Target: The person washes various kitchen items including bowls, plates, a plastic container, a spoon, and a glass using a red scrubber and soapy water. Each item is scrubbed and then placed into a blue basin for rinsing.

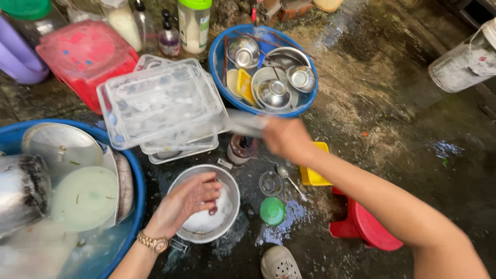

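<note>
My left hand (186, 202) is curled into a steel bowl (230, 194) of white foam on the wet ground. A small dark red scrub pad (213, 210) shows under its fingertips. My right hand (287, 137), blurred by motion, reaches across and grips a clear, blurred piece (243, 124). That piece is at the edge of a stack of clear plastic trays (160, 98); I cannot tell what it is. A brown-topped jar (240, 150) stands just below that hand.
A blue basin (217, 57) at the back holds steel bowls and chopsticks. A large blue tub (137, 181) on the left holds water, a lid and a pot. A small glass (270, 183), spoon (292, 181), green lid (272, 211), yellow box (315, 178) and red stools (367, 227) lie nearby.
</note>
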